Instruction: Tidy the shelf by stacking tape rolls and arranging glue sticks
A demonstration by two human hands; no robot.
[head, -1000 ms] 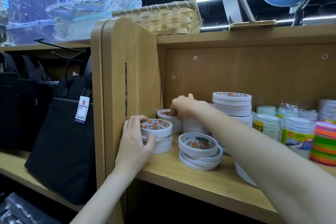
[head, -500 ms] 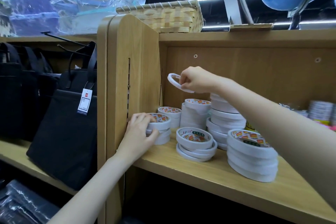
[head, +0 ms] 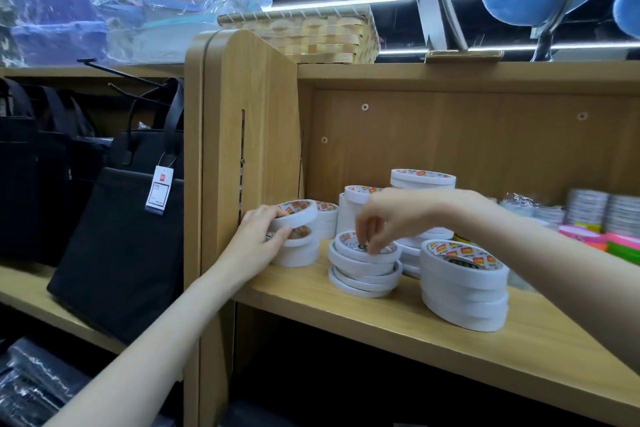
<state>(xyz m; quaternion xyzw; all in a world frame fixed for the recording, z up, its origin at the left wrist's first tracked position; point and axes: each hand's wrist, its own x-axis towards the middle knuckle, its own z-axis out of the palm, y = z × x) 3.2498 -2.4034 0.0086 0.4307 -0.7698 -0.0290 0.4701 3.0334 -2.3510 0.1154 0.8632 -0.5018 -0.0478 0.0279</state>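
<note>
Gripping a tilted tape roll (head: pixel 297 212) with the left hand (head: pixel 258 240), fingers curled round its rim, lifting one edge off the short stack (head: pixel 300 251) by the shelf's side panel (head: pixel 242 149). Reaching with the right hand (head: pixel 391 220), fingers pinched together at the top roll of the middle stack (head: pixel 364 265). Standing just right on the shelf (head: pixel 346 308): a taller stack (head: pixel 464 284).
</note>
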